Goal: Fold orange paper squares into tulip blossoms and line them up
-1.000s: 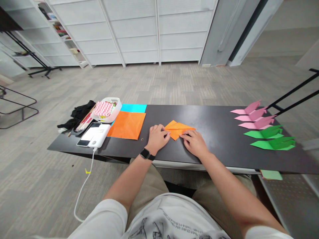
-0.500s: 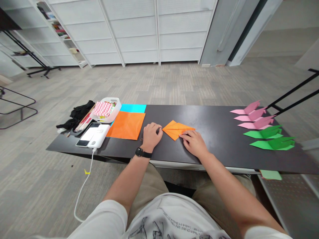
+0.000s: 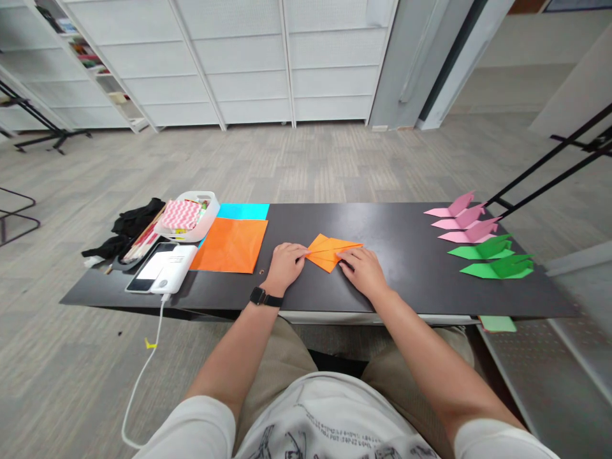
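A folded orange paper (image 3: pixel 329 248) lies in the middle of the black table (image 3: pixel 411 280). My left hand (image 3: pixel 285 264), with a dark watch on the wrist, has its fingers curled and pinches the paper's left corner. My right hand (image 3: pixel 364 271) lies with its fingers stretched flat, pressing the paper's right part down onto the table.
Flat orange sheet (image 3: pixel 232 245) over a cyan sheet (image 3: pixel 243 211) lies to the left. Further left are a white power bank with phone (image 3: pixel 162 269), a white basket (image 3: pixel 191 215) and black cloth (image 3: pixel 129 224). Pink (image 3: pixel 459 220) and green (image 3: pixel 495 258) folded papers sit at right.
My left hand drew back off the orange paper, then returned to its left corner. My right hand stayed pressing on it. The view shifted slightly.
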`<state>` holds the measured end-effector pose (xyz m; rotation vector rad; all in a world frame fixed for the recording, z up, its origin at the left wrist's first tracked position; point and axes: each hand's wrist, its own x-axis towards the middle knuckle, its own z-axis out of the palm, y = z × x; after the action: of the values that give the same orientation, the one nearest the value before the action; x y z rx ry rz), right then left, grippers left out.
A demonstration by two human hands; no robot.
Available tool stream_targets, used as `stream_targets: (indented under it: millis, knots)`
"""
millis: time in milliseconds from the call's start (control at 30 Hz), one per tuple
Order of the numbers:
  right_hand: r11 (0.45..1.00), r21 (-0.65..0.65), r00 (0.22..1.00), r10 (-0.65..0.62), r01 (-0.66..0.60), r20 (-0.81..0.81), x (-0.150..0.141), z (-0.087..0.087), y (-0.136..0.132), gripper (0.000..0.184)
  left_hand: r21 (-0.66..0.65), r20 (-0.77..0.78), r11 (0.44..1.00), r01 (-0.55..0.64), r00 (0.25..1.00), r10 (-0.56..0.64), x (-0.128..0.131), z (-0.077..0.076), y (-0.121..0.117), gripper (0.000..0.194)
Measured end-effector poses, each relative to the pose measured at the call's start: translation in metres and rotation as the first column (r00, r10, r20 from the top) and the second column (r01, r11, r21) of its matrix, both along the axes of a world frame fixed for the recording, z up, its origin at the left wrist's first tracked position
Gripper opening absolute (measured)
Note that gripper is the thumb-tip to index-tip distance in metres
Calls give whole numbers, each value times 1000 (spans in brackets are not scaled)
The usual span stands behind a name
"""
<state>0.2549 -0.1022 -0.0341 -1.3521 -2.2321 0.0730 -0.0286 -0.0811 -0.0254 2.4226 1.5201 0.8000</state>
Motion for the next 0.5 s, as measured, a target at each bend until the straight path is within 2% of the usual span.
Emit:
stream_targets:
  millis: [200, 500]
  knots:
    - [999, -15, 998, -52, 52, -18, 1, -2, 3, 22, 2, 6, 998, 65, 998, -65, 2, 4, -4, 28]
    - [999, -22, 1000, -26, 26, -11, 2, -1, 0, 20, 16, -17, 995, 98, 995, -97, 3, 5, -3, 19]
